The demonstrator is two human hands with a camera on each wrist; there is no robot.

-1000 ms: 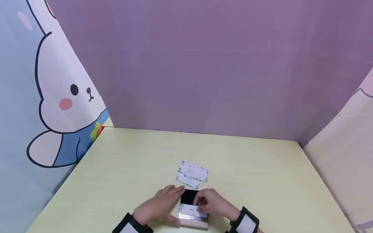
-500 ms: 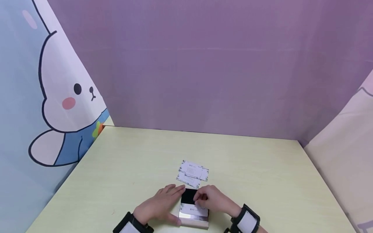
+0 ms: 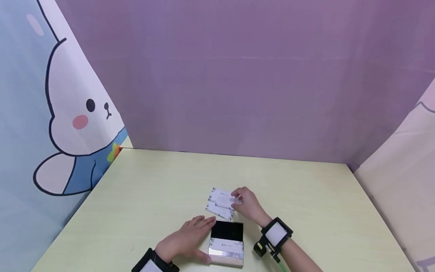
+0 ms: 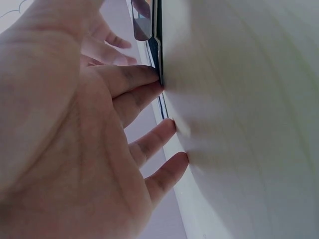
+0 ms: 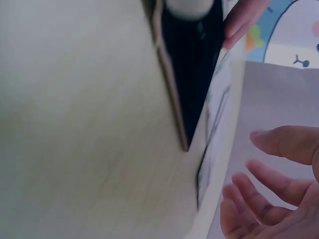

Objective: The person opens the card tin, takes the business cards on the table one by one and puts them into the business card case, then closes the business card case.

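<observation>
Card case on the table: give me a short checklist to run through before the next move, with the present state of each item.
1. Card case lies open on the table: ok.
2. Left hand steadies the case's left side, fingers straight: ok.
3. One card already lies in the case: ok.
4. Right hand is at the loose cards beyond the case: ok.
5. Right hand has a firm pinch on a card: cannot tell.
6. Loose cards overlap, so only one gets lifted: cannot tell.
</observation>
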